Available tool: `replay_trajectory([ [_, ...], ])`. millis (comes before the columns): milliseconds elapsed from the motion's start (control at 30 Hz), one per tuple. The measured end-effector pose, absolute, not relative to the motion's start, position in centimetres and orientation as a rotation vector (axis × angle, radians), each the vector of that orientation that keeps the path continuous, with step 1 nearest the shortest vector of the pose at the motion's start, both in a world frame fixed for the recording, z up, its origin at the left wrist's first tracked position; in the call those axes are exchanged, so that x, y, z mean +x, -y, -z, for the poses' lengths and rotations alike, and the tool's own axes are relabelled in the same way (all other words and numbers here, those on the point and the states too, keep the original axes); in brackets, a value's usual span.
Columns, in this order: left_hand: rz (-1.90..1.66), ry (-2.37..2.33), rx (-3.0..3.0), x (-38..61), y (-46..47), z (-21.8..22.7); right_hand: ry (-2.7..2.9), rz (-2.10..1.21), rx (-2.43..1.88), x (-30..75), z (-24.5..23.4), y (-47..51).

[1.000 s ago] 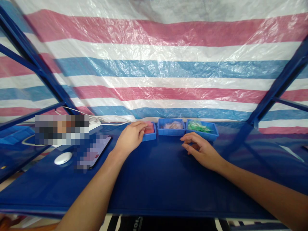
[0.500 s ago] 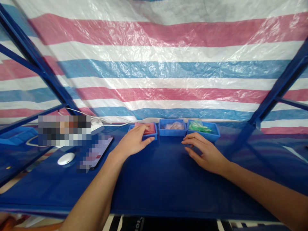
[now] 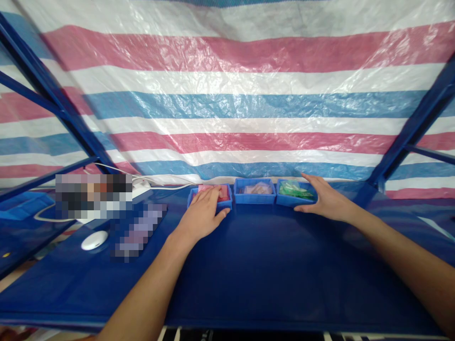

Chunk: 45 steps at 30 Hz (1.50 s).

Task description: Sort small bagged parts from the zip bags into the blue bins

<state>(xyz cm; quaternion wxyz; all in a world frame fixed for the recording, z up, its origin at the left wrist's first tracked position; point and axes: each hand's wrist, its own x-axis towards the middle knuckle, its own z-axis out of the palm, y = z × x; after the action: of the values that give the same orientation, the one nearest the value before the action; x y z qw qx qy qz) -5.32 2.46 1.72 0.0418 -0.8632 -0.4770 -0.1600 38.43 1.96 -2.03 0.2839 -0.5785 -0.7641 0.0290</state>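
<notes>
Three small blue bins line the back of the table. My left hand lies over the left bin, its fingers stretched across the red packets inside and its thumb at the front. Whether those fingers press on the packets I cannot tell. At the right end of the right bin, my right hand is spread wide, thumb near the front wall and fingers toward the back; contact is unclear. Green packets fill that bin. Between them, the middle bin holds pale clear packets.
A blue table stands before a striped plastic sheet between blue metal posts. On the left are a white rounded object, a blurred phone and white cables. Another blue bin sits far left.
My right hand has moved right and away from me, opening wide around the end of the right bin. My left hand stays over the left bin, its fingers slightly shifted.
</notes>
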Motion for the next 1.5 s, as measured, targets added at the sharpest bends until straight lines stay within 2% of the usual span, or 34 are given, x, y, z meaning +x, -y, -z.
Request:
replay_trajectory([
  [367,0.472,1.465,-2.548,-4.4,-1.7,-1.2,1.872,-0.320,-1.627,40.8,2.9,-3.3],
  [667,0.728,1.310,-2.548,-2.9,-1.0,-2.2,1.612,-0.095,-1.598,39.2,1.7,-2.7],
  [800,0.909,1.193,-2.769,-1.4,0.2,-2.9,1.512,-0.057,-1.449,37.9,1.0,-1.9],
  [900,0.876,1.197,-3.043,-0.4,0.8,-2.0,1.557,-0.067,-1.288,36.1,0.7,-0.7],
  [1000,0.828,1.259,-3.203,0.2,0.8,-0.6,1.644,-0.186,-1.174,34.1,0.3,0.9],
  [1200,1.040,1.478,-3.320,0.1,0.2,0.3,1.878,-0.581,-1.026,31.4,-0.4,3.6],
  [1500,1.012,1.313,-3.382,0.2,1.0,-0.3,1.906,-0.686,-1.031,31.2,0.1,3.7],
])
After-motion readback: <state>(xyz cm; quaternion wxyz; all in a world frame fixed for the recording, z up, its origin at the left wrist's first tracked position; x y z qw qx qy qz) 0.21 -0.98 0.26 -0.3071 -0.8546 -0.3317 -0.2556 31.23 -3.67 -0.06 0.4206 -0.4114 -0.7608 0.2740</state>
